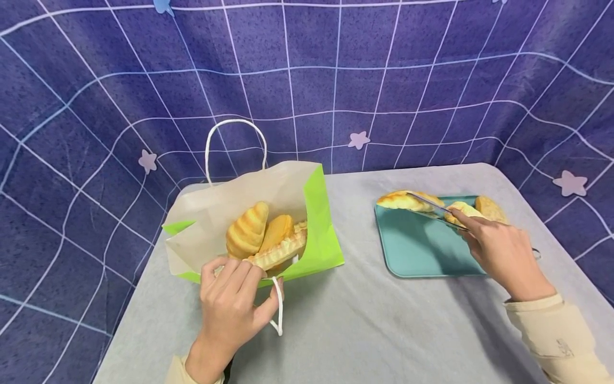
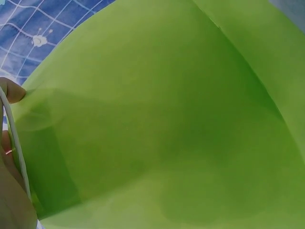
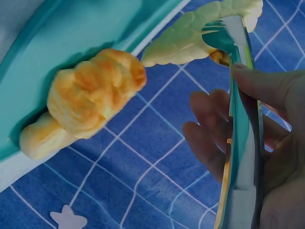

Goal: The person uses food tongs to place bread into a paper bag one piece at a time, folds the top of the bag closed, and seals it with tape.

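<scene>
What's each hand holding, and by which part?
The left hand holds the bag by its near rim. The right hand holds tongs by their arms; their tips seem to pinch a bread near its middle.

At eight o'clock, smooth matt paper is seen in the bag point(image 1: 325, 229), a ridged surface on the bread point(image 1: 247, 233) inside. At four, glossy metal is shown by the tongs point(image 3: 242, 164), smooth plastic-like finish by the tray point(image 1: 417, 250). Creased cloth is seen in the curtain point(image 1: 312, 90) at twelve.

Got a purple-blue curtain point(image 1: 312, 90) wrapping round the back and both sides, pale grid lines plus little stars point(image 1: 358, 140) all over, and a slightly rumpled light grey tablecloth point(image 1: 360, 325).
</scene>
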Action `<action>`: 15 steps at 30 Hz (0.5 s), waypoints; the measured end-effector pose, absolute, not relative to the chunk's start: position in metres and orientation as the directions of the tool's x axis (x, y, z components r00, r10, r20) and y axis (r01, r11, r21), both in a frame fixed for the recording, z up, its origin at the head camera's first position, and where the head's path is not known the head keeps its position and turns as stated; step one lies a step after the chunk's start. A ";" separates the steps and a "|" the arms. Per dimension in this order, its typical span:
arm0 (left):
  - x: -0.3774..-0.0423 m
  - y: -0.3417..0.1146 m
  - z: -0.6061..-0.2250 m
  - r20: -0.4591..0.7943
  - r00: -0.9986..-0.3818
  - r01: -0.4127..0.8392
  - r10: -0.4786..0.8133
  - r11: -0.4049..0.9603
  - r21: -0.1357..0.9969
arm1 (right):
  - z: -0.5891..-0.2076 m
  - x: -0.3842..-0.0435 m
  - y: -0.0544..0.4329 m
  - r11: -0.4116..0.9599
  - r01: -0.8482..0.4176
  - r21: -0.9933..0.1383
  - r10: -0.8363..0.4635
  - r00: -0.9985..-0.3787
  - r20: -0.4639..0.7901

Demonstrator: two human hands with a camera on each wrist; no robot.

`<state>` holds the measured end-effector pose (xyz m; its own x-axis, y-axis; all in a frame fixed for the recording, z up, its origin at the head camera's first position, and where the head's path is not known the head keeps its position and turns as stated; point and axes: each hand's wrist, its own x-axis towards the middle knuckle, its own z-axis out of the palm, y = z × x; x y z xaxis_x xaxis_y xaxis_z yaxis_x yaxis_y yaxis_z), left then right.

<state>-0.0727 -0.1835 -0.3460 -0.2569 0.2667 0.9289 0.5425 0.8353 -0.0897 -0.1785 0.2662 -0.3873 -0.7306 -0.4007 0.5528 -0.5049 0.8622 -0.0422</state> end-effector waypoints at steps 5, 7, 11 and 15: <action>-0.073 -0.183 -0.345 0.933 -0.242 0.543 0.265 0.834 -0.096 | -0.377 -0.170 0.259 0.855 -0.517 -0.047 -0.390 -0.700 0.599; -0.073 -0.183 -0.344 0.935 -0.236 0.543 0.264 0.834 -0.099 | -0.372 -0.166 0.257 0.851 -0.524 -0.045 -0.389 -0.685 0.616; -0.073 -0.184 -0.344 0.938 -0.228 0.541 0.260 0.835 -0.100 | -0.363 -0.156 0.250 0.837 -0.545 -0.042 -0.388 -0.647 0.657; -0.073 -0.184 -0.346 0.940 -0.222 0.542 0.257 0.835 -0.100 | -0.354 -0.146 0.242 0.822 -0.567 -0.044 -0.376 -0.599 0.707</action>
<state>-0.0729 -0.1837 -0.3460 -0.2222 0.2574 0.9404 0.5417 0.8346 -0.1004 -0.1456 0.2424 -0.3541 -0.5990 -0.3757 0.7072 -0.5673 0.8223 -0.0437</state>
